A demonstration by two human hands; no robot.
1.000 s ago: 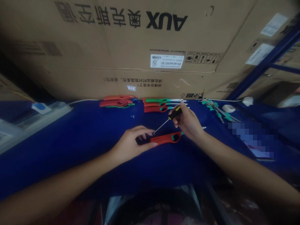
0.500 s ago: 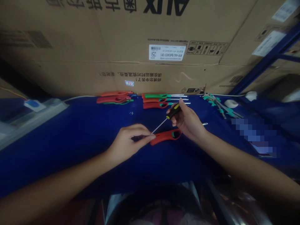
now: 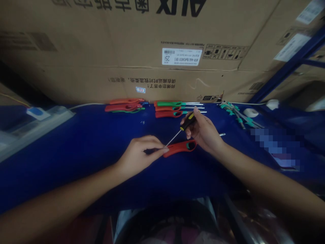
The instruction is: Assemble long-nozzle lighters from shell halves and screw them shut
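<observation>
Blue worktop (image 3: 101,135) before brown cardboard panel (image 3: 114,51), dim light.
Panel: inverted black print (image 3: 164,6), white label (image 3: 182,56). Worktop: directly in front of panel. Blue metal frame (image 3: 284,70): slanting at panel's right side. Dark post (image 3: 22,83): panel's left side.

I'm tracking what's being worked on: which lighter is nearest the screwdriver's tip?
The red lighter lying alone in front, by the left hand; the other lighters lie grouped farther back, along the cardboard box.

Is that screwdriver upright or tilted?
Tilted: the screwdriver slants down from its handle in the right hand, with its metal shaft ending at the left hand.
</observation>
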